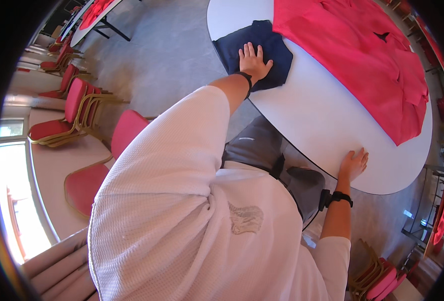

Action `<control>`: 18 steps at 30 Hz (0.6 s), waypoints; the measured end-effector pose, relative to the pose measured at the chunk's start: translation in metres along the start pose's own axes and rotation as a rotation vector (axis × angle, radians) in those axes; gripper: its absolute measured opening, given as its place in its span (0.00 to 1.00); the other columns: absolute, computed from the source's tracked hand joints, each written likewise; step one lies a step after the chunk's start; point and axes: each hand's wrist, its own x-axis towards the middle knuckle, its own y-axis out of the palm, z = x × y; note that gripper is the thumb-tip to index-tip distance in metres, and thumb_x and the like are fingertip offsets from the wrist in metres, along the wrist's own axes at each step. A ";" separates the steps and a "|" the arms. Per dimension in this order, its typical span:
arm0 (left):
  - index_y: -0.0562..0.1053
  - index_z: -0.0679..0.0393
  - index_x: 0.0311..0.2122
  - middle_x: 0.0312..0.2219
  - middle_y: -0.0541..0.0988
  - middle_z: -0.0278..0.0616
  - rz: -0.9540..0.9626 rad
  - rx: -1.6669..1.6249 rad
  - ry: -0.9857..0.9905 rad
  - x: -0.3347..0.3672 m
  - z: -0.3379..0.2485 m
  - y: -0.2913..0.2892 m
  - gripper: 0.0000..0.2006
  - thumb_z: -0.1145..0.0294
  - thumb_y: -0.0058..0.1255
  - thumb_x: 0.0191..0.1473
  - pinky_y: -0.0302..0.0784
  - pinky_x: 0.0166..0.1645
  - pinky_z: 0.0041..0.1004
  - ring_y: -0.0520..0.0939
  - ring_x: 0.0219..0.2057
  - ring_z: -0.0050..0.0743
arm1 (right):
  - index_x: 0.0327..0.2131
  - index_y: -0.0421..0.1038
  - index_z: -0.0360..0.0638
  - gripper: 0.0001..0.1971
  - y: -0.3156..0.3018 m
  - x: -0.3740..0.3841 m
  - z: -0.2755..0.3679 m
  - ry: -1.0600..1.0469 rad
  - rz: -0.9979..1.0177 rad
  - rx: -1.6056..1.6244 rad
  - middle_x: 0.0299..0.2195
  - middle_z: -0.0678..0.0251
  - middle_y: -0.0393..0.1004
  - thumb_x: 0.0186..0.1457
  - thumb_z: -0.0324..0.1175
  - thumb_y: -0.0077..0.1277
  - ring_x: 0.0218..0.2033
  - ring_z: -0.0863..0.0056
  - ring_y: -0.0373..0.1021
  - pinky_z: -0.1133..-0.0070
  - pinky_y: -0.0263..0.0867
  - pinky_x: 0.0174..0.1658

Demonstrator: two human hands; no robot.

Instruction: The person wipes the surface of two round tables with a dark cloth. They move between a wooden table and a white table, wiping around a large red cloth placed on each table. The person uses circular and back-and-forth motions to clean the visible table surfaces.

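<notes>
My left hand (254, 62) lies flat with spread fingers on a folded navy-blue cloth (280, 56), perhaps a garment, at the left edge of a white oval table (307, 103). Down at the table's near right edge, my right hand (353, 164) rests on the bare white top, fingers stretched out and holding nothing. Between the hands and the far side, a large red cloth (352, 65) is spread over much of the table. It has creases toward its right end and a small dark patch near the top. One corner of it points toward my right hand.
Stacked red chairs with gold frames (76, 108) stand along the left wall, and a single red chair (89, 185) is close by my left side. Another table (94, 27) with red cloth is at the far left. More chairs (377, 281) are at the lower right.
</notes>
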 end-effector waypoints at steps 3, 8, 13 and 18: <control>0.54 0.58 0.70 0.69 0.49 0.65 0.010 0.041 -0.089 -0.004 -0.005 -0.001 0.40 0.37 0.33 0.62 0.40 0.72 0.55 0.47 0.71 0.63 | 0.62 0.66 0.45 0.28 0.000 -0.001 0.001 -0.007 0.002 0.000 0.66 0.51 0.60 0.61 0.44 0.45 0.67 0.56 0.57 0.59 0.50 0.69; 0.54 0.63 0.70 0.69 0.48 0.69 0.010 0.030 -0.140 -0.028 -0.050 -0.007 0.42 0.39 0.33 0.60 0.36 0.70 0.62 0.46 0.71 0.70 | 0.62 0.66 0.44 0.27 0.000 -0.001 0.000 -0.020 -0.042 0.015 0.65 0.50 0.62 0.61 0.44 0.45 0.66 0.56 0.58 0.59 0.50 0.69; 0.54 0.62 0.69 0.69 0.48 0.68 0.060 0.008 0.097 -0.072 -0.130 -0.005 0.41 0.39 0.34 0.61 0.37 0.70 0.61 0.46 0.71 0.68 | 0.61 0.67 0.42 0.28 0.000 0.000 0.001 -0.013 -0.025 -0.015 0.63 0.47 0.63 0.60 0.44 0.45 0.65 0.54 0.59 0.60 0.52 0.67; 0.56 0.63 0.68 0.68 0.50 0.68 0.094 -0.151 0.576 -0.136 -0.203 -0.001 0.40 0.42 0.37 0.61 0.38 0.71 0.60 0.47 0.71 0.66 | 0.58 0.69 0.37 0.27 -0.003 0.004 0.005 -0.046 -0.060 -0.004 0.62 0.45 0.64 0.58 0.42 0.47 0.64 0.53 0.61 0.59 0.54 0.66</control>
